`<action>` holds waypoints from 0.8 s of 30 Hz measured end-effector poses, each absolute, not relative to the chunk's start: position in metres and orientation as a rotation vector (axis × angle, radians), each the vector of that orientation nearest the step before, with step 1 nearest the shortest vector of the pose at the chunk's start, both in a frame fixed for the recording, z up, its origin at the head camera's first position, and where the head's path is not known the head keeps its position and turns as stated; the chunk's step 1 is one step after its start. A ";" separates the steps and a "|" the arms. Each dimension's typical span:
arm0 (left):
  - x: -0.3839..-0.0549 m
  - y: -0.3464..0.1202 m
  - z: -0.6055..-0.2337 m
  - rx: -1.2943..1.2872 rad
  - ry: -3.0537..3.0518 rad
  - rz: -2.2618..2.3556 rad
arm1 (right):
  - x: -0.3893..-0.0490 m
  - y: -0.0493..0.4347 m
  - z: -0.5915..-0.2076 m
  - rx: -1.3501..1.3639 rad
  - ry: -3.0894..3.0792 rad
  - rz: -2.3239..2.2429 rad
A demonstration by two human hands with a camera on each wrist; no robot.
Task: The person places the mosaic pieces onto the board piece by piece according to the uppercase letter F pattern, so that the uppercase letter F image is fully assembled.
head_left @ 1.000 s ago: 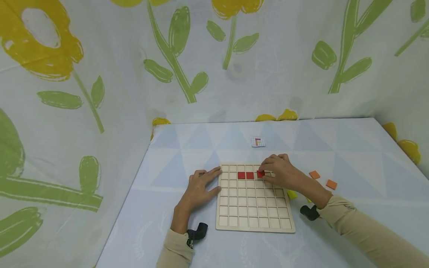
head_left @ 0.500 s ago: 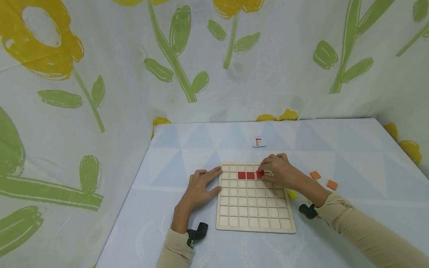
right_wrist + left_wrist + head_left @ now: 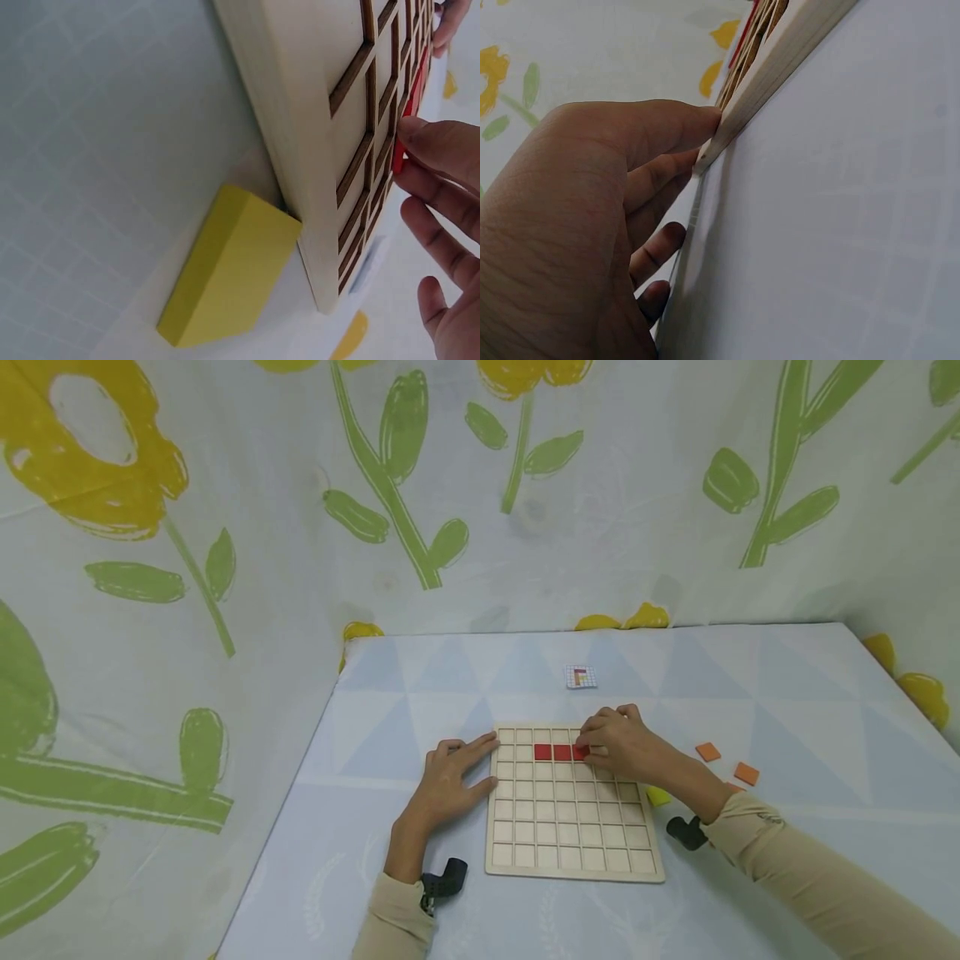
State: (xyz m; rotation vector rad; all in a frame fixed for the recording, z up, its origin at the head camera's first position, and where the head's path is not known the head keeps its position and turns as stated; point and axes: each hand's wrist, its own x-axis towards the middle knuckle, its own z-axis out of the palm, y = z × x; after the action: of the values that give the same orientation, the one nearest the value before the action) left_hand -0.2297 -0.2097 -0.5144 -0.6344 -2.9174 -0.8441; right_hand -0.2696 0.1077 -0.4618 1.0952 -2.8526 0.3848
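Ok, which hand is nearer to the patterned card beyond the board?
Right. The right hand, pinching a red tile over the board, is just short of the patterned card. The left hand touches the board's left edge, farther away.

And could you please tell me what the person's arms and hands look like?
The left hand and right hand are ungloved. Each side shows a plain beige fabric sleeve and, by its cuff, a small black angular device; the right sleeve looks creased.

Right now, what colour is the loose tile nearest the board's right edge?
Yellow. The tile shows best in the right wrist view.
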 end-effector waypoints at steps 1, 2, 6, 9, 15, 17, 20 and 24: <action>-0.230 -0.210 -0.514 -0.635 -2.916 -0.842 | -0.269 0.108 -0.462 1.102 -2.844 0.388; -0.230 -0.209 -0.514 -0.635 -2.918 -0.838 | -0.269 0.109 -0.462 1.110 -2.835 0.394; -0.230 -0.209 -0.513 -0.632 -2.923 -0.833 | -0.269 0.109 -0.462 1.126 -2.816 0.426; -0.229 -0.209 -0.513 -0.627 -2.925 -0.839 | -0.268 0.109 -0.462 1.128 -2.810 0.439; -0.229 -0.208 -0.512 -0.639 -2.915 -0.845 | -0.265 0.114 -0.463 1.107 -2.811 0.431; -0.229 -0.208 -0.512 -0.640 -2.913 -0.845 | -0.264 0.117 -0.462 1.102 -2.814 0.444; -0.229 -0.208 -0.513 -0.637 -2.910 -0.846 | -0.262 0.124 -0.459 1.087 -2.805 0.472; -0.229 -0.208 -0.513 -0.644 -2.894 -0.842 | -0.260 0.137 -0.456 1.049 -2.786 0.498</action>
State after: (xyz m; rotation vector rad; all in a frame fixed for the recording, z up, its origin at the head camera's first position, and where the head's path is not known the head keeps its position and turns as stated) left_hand -0.2287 -0.2079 -0.5130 -0.6444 -2.8945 -0.8416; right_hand -0.2604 0.1370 -0.4560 1.0493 -2.7856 0.4979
